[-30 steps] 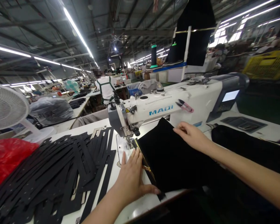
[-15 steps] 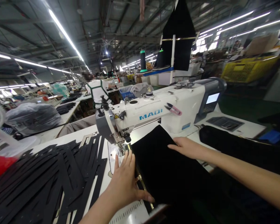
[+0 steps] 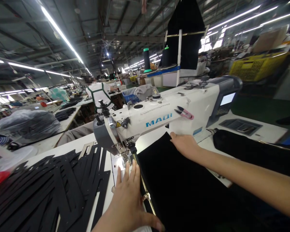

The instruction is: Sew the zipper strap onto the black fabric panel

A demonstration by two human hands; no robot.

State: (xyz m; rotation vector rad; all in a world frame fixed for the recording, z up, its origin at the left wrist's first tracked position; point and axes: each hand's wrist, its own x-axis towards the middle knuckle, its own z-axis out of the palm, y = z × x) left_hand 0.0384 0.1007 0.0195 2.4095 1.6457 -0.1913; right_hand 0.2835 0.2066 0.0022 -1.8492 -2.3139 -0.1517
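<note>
Both hands lie flat and open on the black cloth (image 3: 183,187) by the sewing machine (image 3: 159,119): left hand (image 3: 128,199) beside the zipper (image 3: 145,190), right hand (image 3: 183,145) behind; I should feed slowly, edge straight

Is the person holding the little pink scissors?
No, the pink scissors lie on top of the sewing machine, while the left hand and right hand press flat on the black fabric.
</note>
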